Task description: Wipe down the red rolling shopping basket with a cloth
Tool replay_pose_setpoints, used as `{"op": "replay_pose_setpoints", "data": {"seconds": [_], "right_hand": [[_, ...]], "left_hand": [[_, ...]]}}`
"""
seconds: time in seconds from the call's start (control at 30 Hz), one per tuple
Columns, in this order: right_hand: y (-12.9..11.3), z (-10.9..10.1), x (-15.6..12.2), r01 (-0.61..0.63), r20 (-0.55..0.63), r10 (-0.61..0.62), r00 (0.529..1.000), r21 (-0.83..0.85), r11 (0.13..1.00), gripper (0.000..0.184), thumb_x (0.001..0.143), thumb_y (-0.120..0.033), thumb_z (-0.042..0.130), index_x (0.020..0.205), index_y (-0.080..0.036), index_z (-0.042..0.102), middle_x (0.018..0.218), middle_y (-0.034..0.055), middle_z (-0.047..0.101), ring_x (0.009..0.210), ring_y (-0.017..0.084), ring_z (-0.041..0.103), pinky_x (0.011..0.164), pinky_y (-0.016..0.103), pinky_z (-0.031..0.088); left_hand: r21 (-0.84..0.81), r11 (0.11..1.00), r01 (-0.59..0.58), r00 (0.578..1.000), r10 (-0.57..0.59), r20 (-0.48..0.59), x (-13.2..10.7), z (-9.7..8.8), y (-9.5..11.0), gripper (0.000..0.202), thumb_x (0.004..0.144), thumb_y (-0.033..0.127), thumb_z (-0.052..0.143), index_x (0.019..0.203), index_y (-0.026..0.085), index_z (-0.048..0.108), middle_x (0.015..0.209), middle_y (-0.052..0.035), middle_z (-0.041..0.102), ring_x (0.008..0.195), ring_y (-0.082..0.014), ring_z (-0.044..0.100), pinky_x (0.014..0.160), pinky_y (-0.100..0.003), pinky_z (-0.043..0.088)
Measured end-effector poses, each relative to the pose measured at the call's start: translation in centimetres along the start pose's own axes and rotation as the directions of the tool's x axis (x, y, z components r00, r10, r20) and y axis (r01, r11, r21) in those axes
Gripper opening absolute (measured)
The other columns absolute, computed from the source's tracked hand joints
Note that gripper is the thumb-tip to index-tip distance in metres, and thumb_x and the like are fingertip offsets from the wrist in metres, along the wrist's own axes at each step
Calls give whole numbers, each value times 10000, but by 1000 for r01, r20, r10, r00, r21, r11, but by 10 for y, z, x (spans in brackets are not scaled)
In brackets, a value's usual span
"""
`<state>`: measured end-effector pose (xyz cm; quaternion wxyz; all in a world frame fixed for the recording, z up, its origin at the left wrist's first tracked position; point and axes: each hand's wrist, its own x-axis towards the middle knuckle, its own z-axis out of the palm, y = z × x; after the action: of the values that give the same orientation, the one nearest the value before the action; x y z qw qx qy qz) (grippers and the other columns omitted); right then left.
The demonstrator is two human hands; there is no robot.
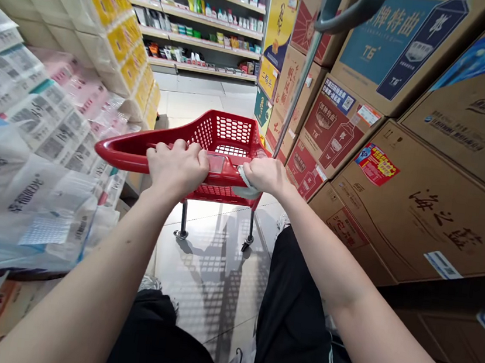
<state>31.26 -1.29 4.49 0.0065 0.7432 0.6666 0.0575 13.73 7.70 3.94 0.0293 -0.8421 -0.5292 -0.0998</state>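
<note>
A red plastic shopping cart (235, 126) stands in front of me on thin metal legs with casters. My left hand (178, 165) is wrapped over the left part of its red handlebar (128, 160). Toward the right end of that bar, my right hand (265, 174) grips a pale cloth (248, 191), which hangs below the fingers against the bar. A slim metal pole (299, 88) with a grey handle (356, 13) slants down behind my right hand. Whether that hand touches the pole, I cannot tell.
Stacked cardboard cartons (435, 199) line the right side closely. Wrapped tissue packs (49, 134) and yellow-white packages (112, 18) are piled on the left. Shelves (206, 41) of small products cross the far end. Tiled floor (215, 260) runs under the cart and between my legs.
</note>
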Motion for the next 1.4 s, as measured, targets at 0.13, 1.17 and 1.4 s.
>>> {"op": "replay_pose_setpoints", "data": {"seconds": [0.13, 1.17, 1.4], "right_hand": [[23, 0, 6, 30, 63, -27, 998, -36, 999, 415, 961, -328, 322, 1052, -160, 690, 1064, 138, 694, 983, 254, 643, 746, 306, 448], [70, 14, 8, -119, -74, 133, 988, 175, 977, 529, 930, -452, 312, 794, -155, 729, 841, 104, 720, 812, 203, 634, 664, 254, 354], [74, 15, 14, -130, -79, 147, 986, 187, 974, 527, 935, -439, 310, 835, -144, 736, 872, 109, 718, 829, 212, 628, 683, 268, 363]], "left_hand": [[0, 999, -45, 999, 45, -5, -2, -1, 9, 665, 881, 561, 153, 1241, 199, 580, 1272, -167, 567, 1138, -401, 490, 911, -514, 358], [-196, 981, 6, 979, 34, 201, 8, -3, 8, 824, 791, 775, 136, 1143, 255, 670, 1145, -101, 682, 1009, -320, 629, 866, -410, 448], [-173, 985, -19, 980, 52, 192, 16, -3, 11, 825, 812, 750, 107, 1168, 246, 654, 1175, -107, 671, 1050, -327, 610, 874, -418, 439]]}}
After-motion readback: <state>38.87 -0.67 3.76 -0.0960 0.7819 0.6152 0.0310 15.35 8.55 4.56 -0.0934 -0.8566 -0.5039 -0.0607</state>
